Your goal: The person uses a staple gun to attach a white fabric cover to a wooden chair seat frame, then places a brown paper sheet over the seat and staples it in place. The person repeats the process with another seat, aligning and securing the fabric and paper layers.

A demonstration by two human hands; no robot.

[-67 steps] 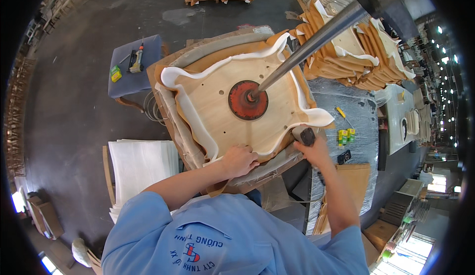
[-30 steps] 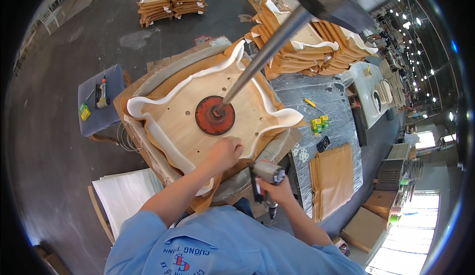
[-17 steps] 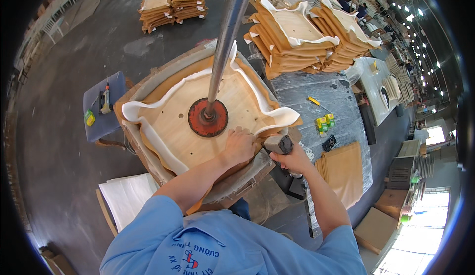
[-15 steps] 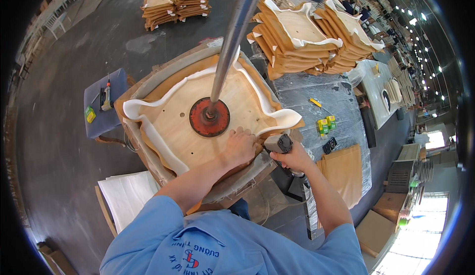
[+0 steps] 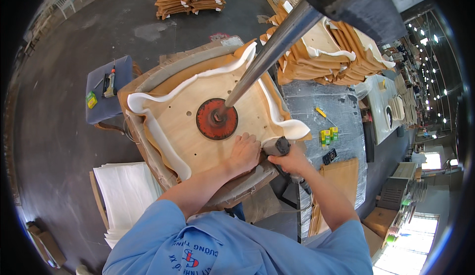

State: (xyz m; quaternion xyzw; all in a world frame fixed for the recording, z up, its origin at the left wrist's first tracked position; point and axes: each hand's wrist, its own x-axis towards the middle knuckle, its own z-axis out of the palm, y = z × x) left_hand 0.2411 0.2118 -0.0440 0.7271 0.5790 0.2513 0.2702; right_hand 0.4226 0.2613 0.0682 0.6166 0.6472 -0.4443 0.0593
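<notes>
A wooden seat board (image 5: 183, 131) lies under a round red pressing disc (image 5: 205, 117) on a metal rod (image 5: 269, 52). White foam (image 5: 166, 151) and a tan cover (image 5: 220, 62) stand up around its edges. At the near right edge, my left hand (image 5: 246, 152) bears on the board with fingers curled over the turned-in cover. Beside it, my right hand (image 5: 293, 161) grips a staple gun (image 5: 277, 147), its nose against the cover's edge by the near right corner. My fingers and the gun hide the exact contact spot.
On the right, a plastic-covered table (image 5: 307, 101) bears stacked seat panels (image 5: 314, 42), small yellow-green boxes (image 5: 325, 136), a yellow-handled tool (image 5: 321, 112) and tan sheets (image 5: 341, 178). A blue padded stool (image 5: 96, 109) with a power screwdriver (image 5: 110, 84) stands left. White sheets (image 5: 121, 191) lie near left.
The view has shifted, so the rod leans further right across the picture. My left hand stays at the cover's edge, and the staple gun has turned slightly in my right hand.
</notes>
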